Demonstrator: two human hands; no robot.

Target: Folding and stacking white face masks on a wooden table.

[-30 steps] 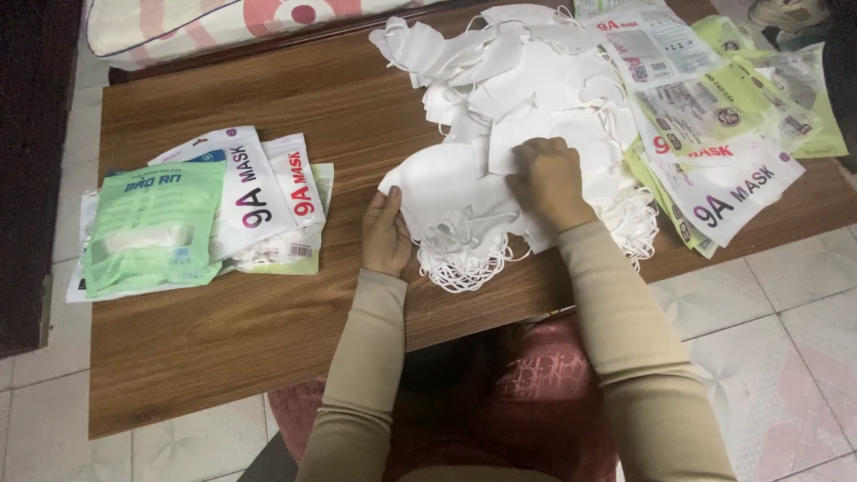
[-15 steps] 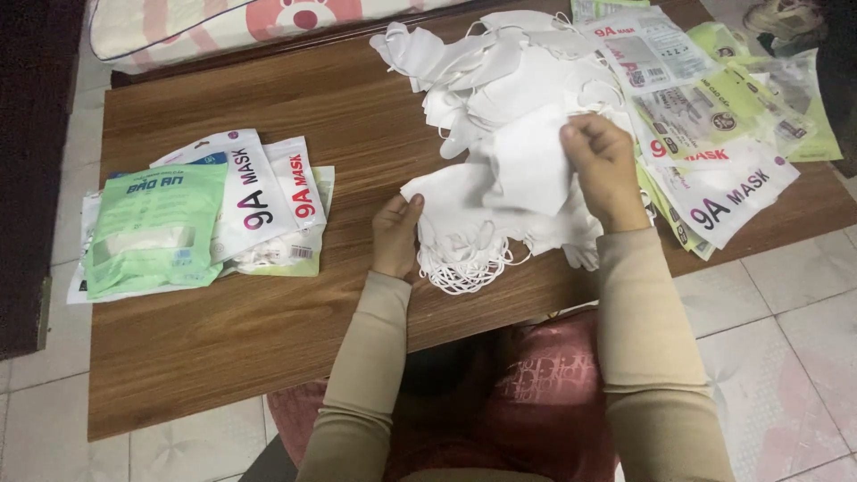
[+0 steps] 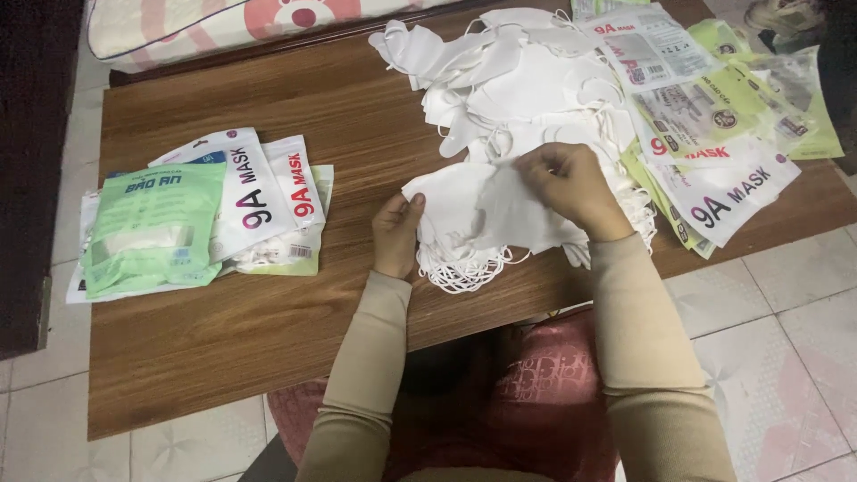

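Observation:
A small stack of white face masks (image 3: 464, 223) lies near the front edge of a low wooden table (image 3: 268, 357), ear loops hanging toward me. My left hand (image 3: 395, 234) rests on the stack's left edge, thumb on top. My right hand (image 3: 571, 187) pinches a single white mask (image 3: 513, 214) and holds it just over the stack. A larger loose heap of white masks (image 3: 527, 80) lies behind, toward the table's far side.
Filled mask packets (image 3: 196, 214), green and white, are piled at the table's left. Flat empty packets (image 3: 714, 125) are spread at the right, overhanging the edge. A patterned cushion (image 3: 223, 27) lies beyond the table. Tiled floor surrounds it.
My right hand lifted a mask from the far heap and brought it back down over the near stack. The left hand stayed on the stack's left edge.

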